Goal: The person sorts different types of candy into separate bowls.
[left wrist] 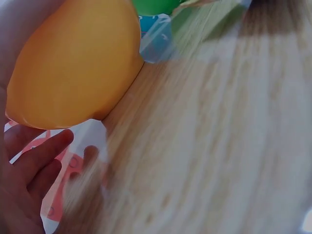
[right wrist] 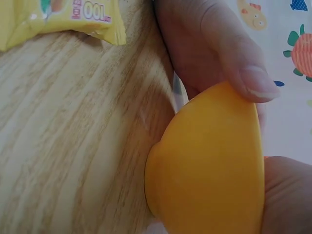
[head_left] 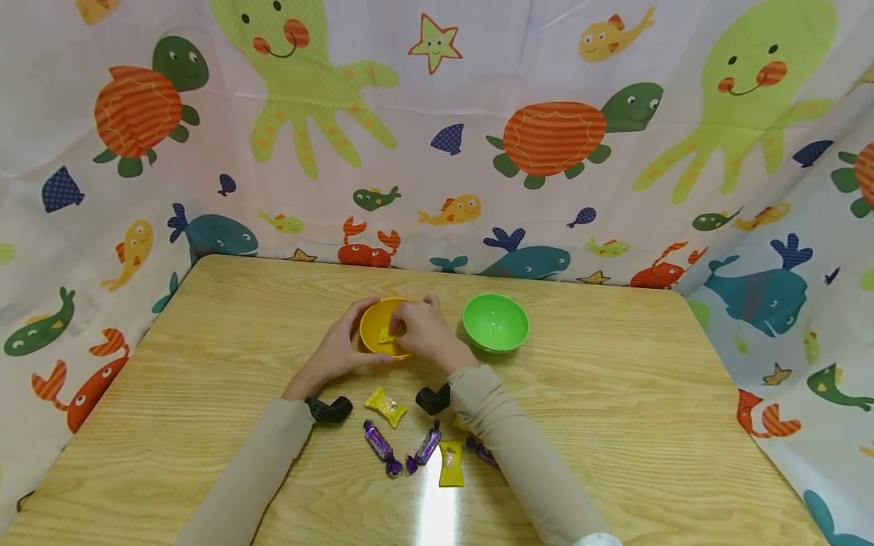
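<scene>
My left hand (head_left: 344, 343) holds an orange bowl (head_left: 370, 322) from its left side, the thumb along the near rim and the fingers round the far side. In the right wrist view, the left thumb lies on the rim of the orange bowl (right wrist: 214, 161). My right hand (head_left: 426, 331) reaches down over the bowl's right side, its fingertips pinching a yellow-wrapped candy (head_left: 385, 336) inside. The bowl stands on the wooden table. Just to the right sits a green bowl (head_left: 496, 324).
Nearer my body lie yellow-wrapped candies (head_left: 386, 407) and purple-wrapped candies (head_left: 379, 441); some are partly under the right forearm. Another yellow candy (head_left: 451, 464) lies in front. A sea-animal curtain (head_left: 423, 167) hangs behind the table's far edge.
</scene>
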Action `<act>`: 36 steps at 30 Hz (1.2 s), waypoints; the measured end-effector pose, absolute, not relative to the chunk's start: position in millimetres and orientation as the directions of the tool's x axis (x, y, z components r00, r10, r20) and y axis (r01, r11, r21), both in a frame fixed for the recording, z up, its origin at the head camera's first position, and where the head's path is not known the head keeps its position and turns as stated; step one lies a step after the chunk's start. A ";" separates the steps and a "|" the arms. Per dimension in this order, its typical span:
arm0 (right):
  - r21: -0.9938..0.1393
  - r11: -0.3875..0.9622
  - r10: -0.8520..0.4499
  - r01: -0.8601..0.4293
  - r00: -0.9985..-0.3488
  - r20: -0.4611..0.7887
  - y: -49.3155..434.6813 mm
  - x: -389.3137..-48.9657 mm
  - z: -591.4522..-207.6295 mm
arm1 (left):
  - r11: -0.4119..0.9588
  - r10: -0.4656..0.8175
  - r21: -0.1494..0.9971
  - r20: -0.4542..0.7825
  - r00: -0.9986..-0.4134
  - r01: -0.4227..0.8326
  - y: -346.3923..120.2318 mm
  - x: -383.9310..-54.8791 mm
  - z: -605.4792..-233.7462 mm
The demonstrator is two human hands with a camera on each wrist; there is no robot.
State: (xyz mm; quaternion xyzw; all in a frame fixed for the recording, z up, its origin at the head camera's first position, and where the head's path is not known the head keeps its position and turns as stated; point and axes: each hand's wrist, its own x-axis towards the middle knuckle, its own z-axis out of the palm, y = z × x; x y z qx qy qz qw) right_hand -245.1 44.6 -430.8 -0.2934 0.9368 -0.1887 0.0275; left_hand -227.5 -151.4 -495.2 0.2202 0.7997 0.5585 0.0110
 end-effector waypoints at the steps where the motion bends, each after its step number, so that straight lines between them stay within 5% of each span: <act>1: -0.368 0.759 -0.560 -0.538 -0.827 0.054 44.7 -244.7 -430.8 | 0.278 0.366 0.897 0.232 -0.901 0.344 -151.3 -227.6 -495.3; 10: -0.378 0.752 -0.563 -0.540 -0.824 0.059 47.6 -240.8 -423.9 | 0.302 0.370 0.898 0.198 -0.908 0.319 -149.0 -225.7 -491.8; 26: -0.547 0.565 -0.494 -0.618 -0.784 0.375 78.1 -199.2 -392.7 | 0.304 0.407 0.896 0.185 -0.895 0.323 -145.2 -208.9 -458.7; 36: -0.588 0.506 -0.546 -0.630 -0.763 0.348 80.6 -162.0 -405.6 | 0.283 0.408 0.901 0.198 -0.891 0.329 -144.9 -209.9 -458.3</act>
